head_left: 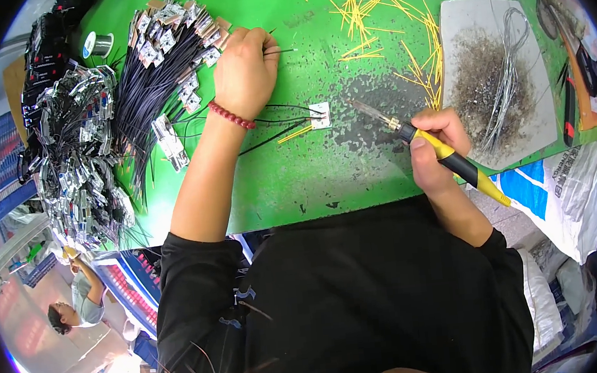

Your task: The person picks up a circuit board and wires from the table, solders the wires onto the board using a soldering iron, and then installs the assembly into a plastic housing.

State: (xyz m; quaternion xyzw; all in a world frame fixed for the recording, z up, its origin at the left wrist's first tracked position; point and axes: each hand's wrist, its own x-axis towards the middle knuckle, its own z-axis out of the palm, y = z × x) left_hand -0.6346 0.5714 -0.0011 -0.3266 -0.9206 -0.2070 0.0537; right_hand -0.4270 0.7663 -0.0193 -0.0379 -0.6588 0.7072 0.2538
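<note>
Soldering iron (437, 146), yellow and black, is held in the right hand (433, 169), fingers closed around its handle, its tip angled toward the left hand (243, 62). Over on that side, the fingers are curled nearly into a fist, and a thin dark wire (286, 50) is pinched, its end poking out past the fingertips. Between the two hands, the small white board (320, 116) is seen flat on the green tabletop (278, 195), joined to black wires that are crossed by the left wrist; the iron's tip is held just clear of it. Left of the left hand, wired boards (158, 42) are heaped, with a solder spool (100, 45) set beyond. Ahead of the right hand, yellow tubes (361, 12) are scattered; to its right, silver wires (506, 83) are laid across a grey pad (460, 26).
</note>
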